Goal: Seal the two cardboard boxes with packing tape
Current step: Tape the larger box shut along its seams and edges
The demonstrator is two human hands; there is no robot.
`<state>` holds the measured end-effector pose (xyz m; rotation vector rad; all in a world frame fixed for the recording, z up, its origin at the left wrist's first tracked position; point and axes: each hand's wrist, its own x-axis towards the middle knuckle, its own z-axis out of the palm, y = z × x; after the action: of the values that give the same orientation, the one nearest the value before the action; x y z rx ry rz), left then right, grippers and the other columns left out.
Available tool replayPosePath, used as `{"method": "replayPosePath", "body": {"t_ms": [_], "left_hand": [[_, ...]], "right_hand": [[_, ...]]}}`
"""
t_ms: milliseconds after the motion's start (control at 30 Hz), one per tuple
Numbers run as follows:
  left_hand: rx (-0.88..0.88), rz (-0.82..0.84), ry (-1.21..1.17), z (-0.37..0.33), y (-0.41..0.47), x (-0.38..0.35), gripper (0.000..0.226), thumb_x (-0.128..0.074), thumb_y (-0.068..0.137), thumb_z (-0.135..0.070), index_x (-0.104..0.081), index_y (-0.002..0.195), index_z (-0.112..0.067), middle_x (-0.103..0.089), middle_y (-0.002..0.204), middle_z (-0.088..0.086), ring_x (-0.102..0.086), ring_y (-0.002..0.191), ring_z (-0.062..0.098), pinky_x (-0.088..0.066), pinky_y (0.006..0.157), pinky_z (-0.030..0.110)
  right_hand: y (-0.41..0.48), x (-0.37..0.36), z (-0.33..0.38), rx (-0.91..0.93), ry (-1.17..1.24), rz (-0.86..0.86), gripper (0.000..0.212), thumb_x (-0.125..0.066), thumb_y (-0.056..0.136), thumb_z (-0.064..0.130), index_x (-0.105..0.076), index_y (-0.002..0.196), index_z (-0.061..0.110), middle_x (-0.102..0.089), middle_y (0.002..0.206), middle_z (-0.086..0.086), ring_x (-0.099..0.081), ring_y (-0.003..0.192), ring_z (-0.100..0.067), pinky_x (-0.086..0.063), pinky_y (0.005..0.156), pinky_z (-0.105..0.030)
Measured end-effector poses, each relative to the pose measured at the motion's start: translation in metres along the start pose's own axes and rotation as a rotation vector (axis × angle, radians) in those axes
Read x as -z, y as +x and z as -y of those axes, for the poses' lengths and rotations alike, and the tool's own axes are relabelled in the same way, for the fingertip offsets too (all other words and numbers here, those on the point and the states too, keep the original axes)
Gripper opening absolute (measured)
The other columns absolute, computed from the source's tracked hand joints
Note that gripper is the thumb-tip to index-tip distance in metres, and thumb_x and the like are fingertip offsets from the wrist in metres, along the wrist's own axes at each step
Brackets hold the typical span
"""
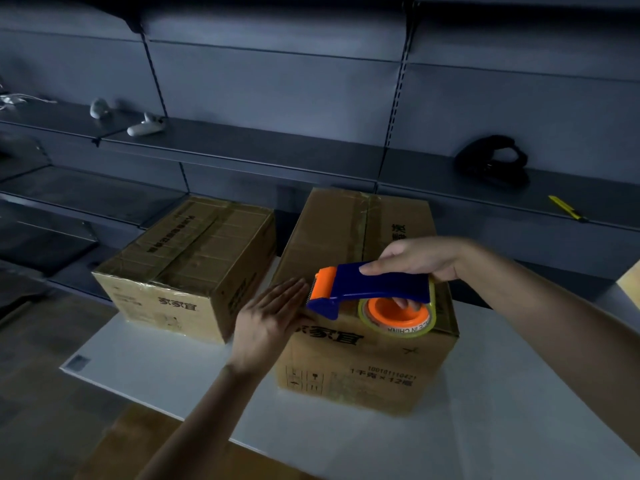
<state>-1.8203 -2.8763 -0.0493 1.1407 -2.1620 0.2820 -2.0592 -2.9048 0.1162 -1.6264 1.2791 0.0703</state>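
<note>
Two cardboard boxes on counter (156,368): near box (363,358) under both hands, far box (183,268) left of left hand (273,317). Right hand (419,258) grips tape dispenser (374,285); left hand flat beside its cutter. Advice: pin the tape end, tear against the blade.

The right cardboard box (363,368) carried the brand 家家宜 in bold dark characters along the top of its near face, with the first character partly under the left hand (273,320). Lower on that face stood a number that read roughly 100101110421. Beneath it was "1千克×12" and one more character too blurred to tell. Boxed handling symbols at that face's lower left corner were too small to make out. The left cardboard box (166,306) bore the same 家家宜 on its near face, while the line of characters along its top could not be read. On the tape roll (396,322) in the tape dispenser (377,284), the core's rim read "ADE IN CHINA" upside down, its first letter hidden.
</note>
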Motion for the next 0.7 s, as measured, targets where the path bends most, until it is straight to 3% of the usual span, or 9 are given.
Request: {"method": "replayPosePath", "body": {"t_ms": [300, 467, 600, 700], "left_hand": [[-0.035, 0.027, -0.018, 0.03, -0.002, 0.005, 0.045, -0.053, 0.085, -0.038, -0.064, 0.117, -0.008, -0.062, 0.122, 0.006, -0.056, 0.116, 0.016, -0.049, 0.094, 0.033], [-0.036, -0.007, -0.017, 0.03, -0.004, 0.007, 0.049, -0.043, 0.092, -0.047, -0.063, 0.118, -0.01, -0.062, 0.123, 0.003, -0.056, 0.117, 0.014, -0.046, 0.097, 0.031], [-0.054, -0.006, 0.019, 0.021, 0.003, 0.006, 0.048, -0.05, 0.086, -0.045, -0.065, 0.115, -0.009, -0.063, 0.121, 0.004, -0.058, 0.114, 0.013, -0.048, 0.095, 0.03], [-0.06, 0.012, 0.006, 0.023, 0.002, 0.006, 0.054, -0.038, 0.093, -0.051, -0.065, 0.116, -0.009, -0.062, 0.122, 0.004, -0.057, 0.115, 0.013, -0.048, 0.095, 0.031]], "right_hand": [[0.012, -0.009, 0.012, 0.022, 0.042, 0.004, 0.04, -0.054, 0.088, 0.042, -0.06, 0.098, 0.004, -0.067, 0.065, -0.005, -0.063, 0.053, -0.013, -0.05, 0.048, -0.021], [-0.021, 0.012, -0.017, -0.038, 0.073, -0.024, 0.036, -0.057, 0.084, 0.04, -0.059, 0.091, 0.004, -0.064, 0.057, -0.005, -0.059, 0.048, -0.013, -0.049, 0.044, -0.022], [-0.04, 0.015, -0.038, -0.069, 0.124, -0.017, 0.036, -0.057, 0.082, 0.039, -0.06, 0.092, 0.004, -0.063, 0.058, -0.008, -0.059, 0.049, -0.016, -0.049, 0.044, -0.023], [-0.044, 0.015, -0.048, -0.063, 0.087, -0.02, 0.041, -0.06, 0.083, 0.044, -0.06, 0.093, 0.004, -0.064, 0.061, -0.007, -0.06, 0.052, -0.016, -0.049, 0.046, -0.022]]}}
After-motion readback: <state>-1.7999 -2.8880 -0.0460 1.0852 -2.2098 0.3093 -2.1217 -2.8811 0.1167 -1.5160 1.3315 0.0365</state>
